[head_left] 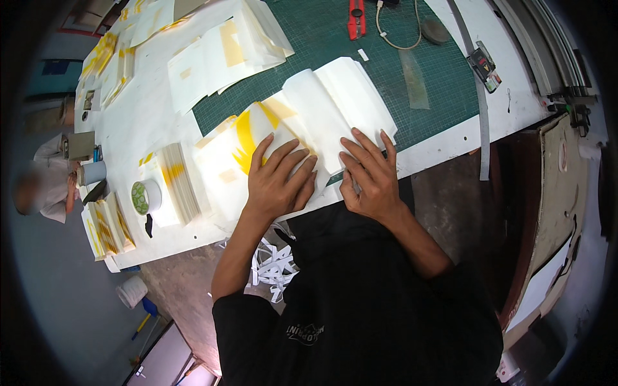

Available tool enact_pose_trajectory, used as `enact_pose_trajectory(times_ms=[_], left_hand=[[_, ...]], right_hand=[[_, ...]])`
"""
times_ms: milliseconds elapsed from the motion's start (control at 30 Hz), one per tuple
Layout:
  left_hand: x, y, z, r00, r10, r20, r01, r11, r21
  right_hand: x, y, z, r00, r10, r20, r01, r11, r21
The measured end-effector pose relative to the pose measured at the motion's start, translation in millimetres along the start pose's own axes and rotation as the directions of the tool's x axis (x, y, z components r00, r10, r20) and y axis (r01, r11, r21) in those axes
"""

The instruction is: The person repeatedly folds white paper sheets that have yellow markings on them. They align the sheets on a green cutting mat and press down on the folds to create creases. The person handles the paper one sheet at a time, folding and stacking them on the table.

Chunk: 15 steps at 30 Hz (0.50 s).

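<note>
My left hand (281, 175) lies flat, fingers spread, on white sheets with yellow print (225, 149) near the table's front edge. Fingers apart, my right hand (372, 175) rests on the near edge of a stack of blank white folded sheets (344, 93). The blank stack meets the printed sheets between my hands. Part of the stack lies over a green cutting mat (444, 83). Neither hand grips anything that I can see.
More printed sheets (225, 55) cover the table's far left. A stack of sheets (170, 180) and a white roll with a green end (146, 197) stand at left. A red cutter (356, 19), cable (399, 46) and long grey strip (484, 138) lie farther off. A person (55, 174) sits at far left.
</note>
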<state>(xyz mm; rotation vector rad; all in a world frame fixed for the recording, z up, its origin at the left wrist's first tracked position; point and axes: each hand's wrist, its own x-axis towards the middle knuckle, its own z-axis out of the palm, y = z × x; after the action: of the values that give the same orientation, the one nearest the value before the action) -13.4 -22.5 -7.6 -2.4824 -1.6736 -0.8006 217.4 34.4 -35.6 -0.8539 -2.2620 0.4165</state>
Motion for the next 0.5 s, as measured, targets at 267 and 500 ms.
enact_pose_trajectory(times_ms=[267,500], left_hand=[[6.8,5.0,-7.5,0.985,0.049,0.167,-0.062,0.995,0.072],[8.4,4.1,-6.7,0.968,0.052,0.246,-0.074,0.994,0.082]], right_hand=[[-2.3,-6.7,2.2,0.999,-0.025,0.042,0.024,0.999,0.028],[-5.4,-7.6,-0.5,1.000,-0.030,0.009,0.030,1.000,0.003]])
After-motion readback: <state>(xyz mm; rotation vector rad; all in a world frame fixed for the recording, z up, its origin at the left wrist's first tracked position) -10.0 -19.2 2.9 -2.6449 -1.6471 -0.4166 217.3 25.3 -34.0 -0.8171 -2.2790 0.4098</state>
